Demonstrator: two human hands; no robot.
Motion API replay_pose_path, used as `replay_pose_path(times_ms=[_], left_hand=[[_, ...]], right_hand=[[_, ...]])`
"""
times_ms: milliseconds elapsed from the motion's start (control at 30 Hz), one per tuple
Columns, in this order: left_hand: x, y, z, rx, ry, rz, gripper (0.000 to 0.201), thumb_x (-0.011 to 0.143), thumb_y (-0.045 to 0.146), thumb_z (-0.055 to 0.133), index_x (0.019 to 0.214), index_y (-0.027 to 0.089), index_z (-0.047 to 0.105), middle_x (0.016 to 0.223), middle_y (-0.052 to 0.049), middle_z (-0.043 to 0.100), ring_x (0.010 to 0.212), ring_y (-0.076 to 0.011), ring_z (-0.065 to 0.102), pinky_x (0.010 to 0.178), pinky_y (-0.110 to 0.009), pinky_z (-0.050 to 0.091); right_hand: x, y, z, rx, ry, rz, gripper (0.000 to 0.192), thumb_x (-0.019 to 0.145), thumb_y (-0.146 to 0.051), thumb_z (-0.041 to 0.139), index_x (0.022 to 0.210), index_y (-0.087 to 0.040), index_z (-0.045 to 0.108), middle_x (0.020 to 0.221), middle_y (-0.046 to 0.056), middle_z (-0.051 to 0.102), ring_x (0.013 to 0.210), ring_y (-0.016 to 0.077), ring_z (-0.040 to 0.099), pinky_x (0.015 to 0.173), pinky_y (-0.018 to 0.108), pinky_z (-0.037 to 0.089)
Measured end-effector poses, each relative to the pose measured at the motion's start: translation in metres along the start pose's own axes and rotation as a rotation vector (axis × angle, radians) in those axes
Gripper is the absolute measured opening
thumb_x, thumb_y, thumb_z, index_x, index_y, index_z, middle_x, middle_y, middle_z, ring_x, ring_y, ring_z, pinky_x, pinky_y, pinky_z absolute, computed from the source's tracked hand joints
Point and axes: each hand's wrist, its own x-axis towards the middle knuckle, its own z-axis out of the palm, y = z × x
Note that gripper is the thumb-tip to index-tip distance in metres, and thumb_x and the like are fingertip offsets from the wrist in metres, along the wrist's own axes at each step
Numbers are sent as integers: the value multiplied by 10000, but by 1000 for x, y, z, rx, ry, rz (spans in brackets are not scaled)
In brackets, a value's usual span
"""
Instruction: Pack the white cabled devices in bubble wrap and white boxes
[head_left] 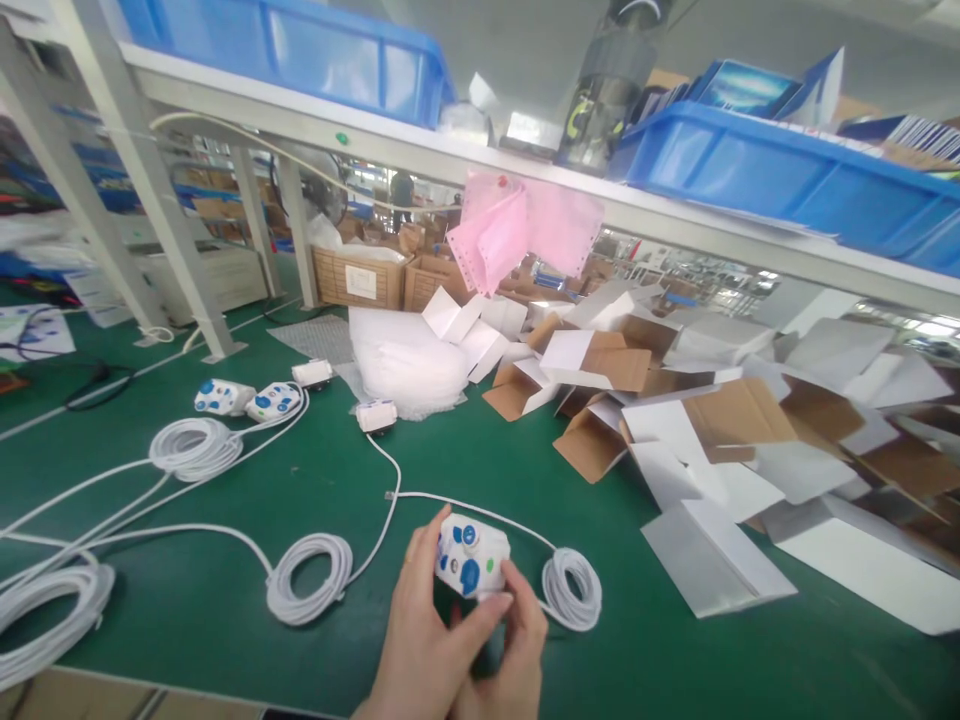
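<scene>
A small white device (486, 552) with blue and green round parts on its face is held just above the green table. My left hand (429, 625) has its fingers along the device's left side, with the thumb stretched across toward its lower edge. On the lower right side, the fingertips of my right hand (521, 632) press against the same device. Right beside it lies a coiled white cable (571, 590). From there a thin cable runs back left to a white plug (376, 415) and another cable coil (309, 578). The device's underside is hidden.
Two similar white devices (274, 401) lie at the left near more coiled cables (195, 448). Several open white cardboard boxes (709, 440) pile up on the right. Bubble wrap (409, 360) lies at the back, under a shelf holding blue bins (780, 165) and pink sheets (491, 232).
</scene>
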Motion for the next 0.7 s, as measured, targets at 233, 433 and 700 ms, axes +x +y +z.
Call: replay_pose_path(times_ms=[233,433,700], left_hand=[[24,8,-39,79,-308,224,655,693,38,632,1308,258,580,1274,-78,637,1209,-291,562,1041,-463,498],[19,11,-39,70,-493,232,814,649,0,592,1418,261,526,1302,-73,626,1197,-279,505,1045,-451,479],[24,25,-47,19,-574,205,830,652,-40,557,1428,252,520,1294,-56,610,1197,-252,480,1043,-396,444]], right_hand=[[-1,-13,-26,436,109,381,470,981,-609,545,1238,-235,670,1194,118,732,1004,264,708,737,344,599],[9,-32,-31,830,-64,460,578,903,-691,622,1179,-202,758,1019,114,771,764,205,682,622,292,537],[8,-51,-33,770,-25,556,471,743,-545,870,1085,-233,787,1092,88,774,991,267,698,931,373,517]])
